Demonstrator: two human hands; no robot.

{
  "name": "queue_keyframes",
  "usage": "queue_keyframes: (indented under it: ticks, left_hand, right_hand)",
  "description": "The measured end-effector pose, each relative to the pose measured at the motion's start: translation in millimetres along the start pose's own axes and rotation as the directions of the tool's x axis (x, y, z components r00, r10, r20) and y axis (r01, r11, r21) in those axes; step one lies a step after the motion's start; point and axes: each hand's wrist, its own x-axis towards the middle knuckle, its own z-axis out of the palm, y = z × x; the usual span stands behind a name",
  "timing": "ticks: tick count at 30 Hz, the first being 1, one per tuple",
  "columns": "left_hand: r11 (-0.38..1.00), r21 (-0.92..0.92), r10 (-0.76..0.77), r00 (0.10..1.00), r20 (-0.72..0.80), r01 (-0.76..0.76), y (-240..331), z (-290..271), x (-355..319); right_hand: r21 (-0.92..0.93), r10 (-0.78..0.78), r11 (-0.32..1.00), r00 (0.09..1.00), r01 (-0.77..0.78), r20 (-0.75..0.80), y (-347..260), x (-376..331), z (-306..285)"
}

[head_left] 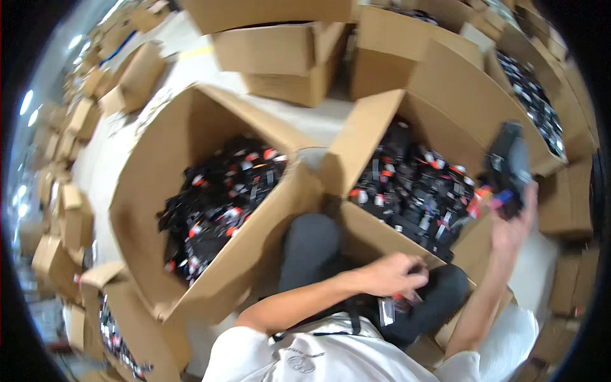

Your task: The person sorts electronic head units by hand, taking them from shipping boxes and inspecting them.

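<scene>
My right hand (514, 219) is raised at the right, fingers wrapped round the lower end of a dark, flat, elongated item (507, 159). Orange, red and blue bits show near its lower end; motion blur hides its kind. In front of my body, my left hand (396, 275) is closed above my thigh. Below its fingers hangs a small clear-and-red piece (387, 312), which I cannot make out further. Between the hands stands an open cardboard box (375, 137) holding a heap of small black items (420, 197) with red and white tags.
Another open cardboard box (143, 210) at the left holds a similar black heap (223, 204). More cartons (267, 54) stand ahead, and one box at the far right contains black-and-silver items (531, 95). Pale floor (184, 67) shows between boxes. My knees sit against both near boxes.
</scene>
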Motion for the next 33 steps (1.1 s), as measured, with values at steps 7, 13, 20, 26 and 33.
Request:
queue_keyframes:
  ticks: [7, 13, 20, 26, 33]
  left_hand:
    - [0.876, -0.481, -0.140, 0.976, -0.167, 0.043, 35, -81, -25]
    - [0.563, -0.279, 0.420, 0.560, -0.714, -0.778, 100, -115, 0]
    - [0.871, -0.109, 0.263, 0.641, -0.721, -0.480, 70, -108, 25]
    - [0.867, -0.009, 0.322, 0.575, -0.752, -0.498, 71, -111, 21]
    - [0.890, -0.019, 0.296, 0.608, -0.736, -0.456, 75, -101, 10]
  right_hand:
    - [-0.380, 0.722, 0.545, 0.649, -0.748, -0.242, 94, 40, -108]
    - [-0.067, 0.680, 0.731, 0.733, -0.679, -0.018, 184, 82, -86]
    - [-0.134, 0.511, 0.843, 0.853, -0.522, -0.110, 276, 150, -94]
    - [-0.178, 0.554, 0.788, 0.804, -0.590, -0.214, 301, 148, -101]
    - [-0.945, 0.329, 0.245, 0.935, -0.217, -0.129, 335, 148, -76]
